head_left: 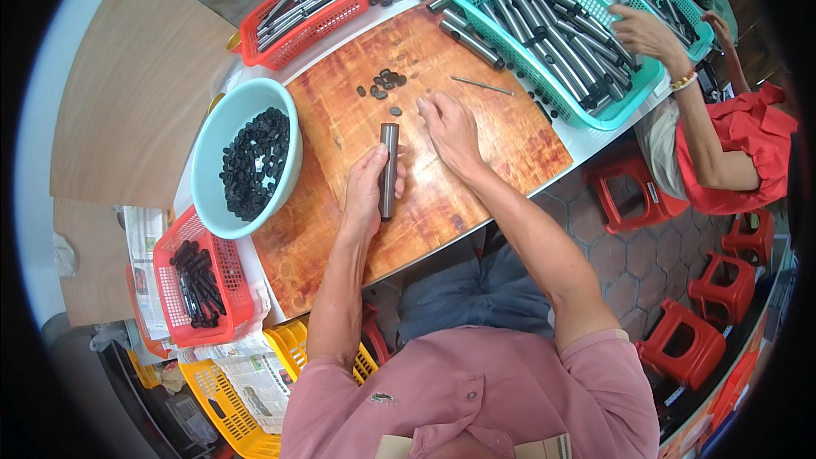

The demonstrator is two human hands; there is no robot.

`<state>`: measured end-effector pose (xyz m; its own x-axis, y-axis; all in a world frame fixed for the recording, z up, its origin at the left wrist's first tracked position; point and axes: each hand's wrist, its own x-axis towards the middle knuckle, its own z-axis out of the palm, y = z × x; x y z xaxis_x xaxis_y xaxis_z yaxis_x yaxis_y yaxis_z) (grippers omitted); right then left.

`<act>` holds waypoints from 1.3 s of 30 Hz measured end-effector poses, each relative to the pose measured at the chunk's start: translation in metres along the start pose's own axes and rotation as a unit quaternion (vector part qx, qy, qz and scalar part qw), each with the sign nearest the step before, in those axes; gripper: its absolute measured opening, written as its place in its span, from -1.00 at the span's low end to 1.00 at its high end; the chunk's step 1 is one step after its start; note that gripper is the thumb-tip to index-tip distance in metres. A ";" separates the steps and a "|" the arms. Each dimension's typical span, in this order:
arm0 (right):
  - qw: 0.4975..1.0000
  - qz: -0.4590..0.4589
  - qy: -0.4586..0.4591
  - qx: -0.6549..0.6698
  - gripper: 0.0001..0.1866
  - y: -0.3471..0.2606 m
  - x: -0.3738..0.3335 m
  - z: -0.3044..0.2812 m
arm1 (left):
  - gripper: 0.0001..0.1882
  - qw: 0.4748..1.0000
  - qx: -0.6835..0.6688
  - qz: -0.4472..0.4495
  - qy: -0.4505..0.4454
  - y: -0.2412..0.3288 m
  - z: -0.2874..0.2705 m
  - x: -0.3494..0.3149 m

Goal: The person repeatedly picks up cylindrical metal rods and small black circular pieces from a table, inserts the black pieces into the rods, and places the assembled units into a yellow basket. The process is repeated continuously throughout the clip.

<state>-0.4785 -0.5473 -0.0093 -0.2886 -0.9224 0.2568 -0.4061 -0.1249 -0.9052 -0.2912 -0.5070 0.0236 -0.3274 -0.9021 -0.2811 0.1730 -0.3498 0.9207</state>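
Note:
My left hand (365, 187) is wrapped round a dark metal tube (388, 174), held upright or slightly tilted above the wooden board (425, 212). My right hand (450, 132) is just to the right of the tube's top end, its fingers curled together over the board; whatever they may hold is hidden. Close to those fingertips lies a single black oval cap (395, 110). A small cluster of similar black caps (387, 81) is scattered farther back. A thin metal rod (483, 85) rests on the board beyond my right hand.
A light-blue basin (291, 161) of black caps stands left, with a red basket (229, 246) of black parts nearer. Tubes fill a red basket (280, 55) and a teal basket (633, 115) at the back. A co-worker's hand (650, 38) reaches over the teal basket. Red stools (680, 344) stand right.

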 end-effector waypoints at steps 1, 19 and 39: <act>1.000 -0.006 0.002 -0.003 -0.66 -0.002 0.001 -0.001 | -0.52 1.000 -0.022 0.007 -0.001 0.000 -0.001 0.000; 0.983 0.001 -0.096 0.159 -0.79 -0.012 -0.012 -0.001 | -0.58 0.988 -0.116 0.100 0.004 -0.004 0.005 0.035; 0.969 -0.167 -0.074 -0.167 -0.83 -0.022 -0.010 0.004 | -0.58 0.952 -0.298 0.001 -0.071 -0.001 -0.022 0.042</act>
<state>-0.4635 -0.5362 0.0065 0.0243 -0.8966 0.4422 -0.7210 -0.3221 -0.6135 -0.2846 -0.5506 0.0052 -0.4420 -0.8743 -0.2006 0.6558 -0.4675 0.5927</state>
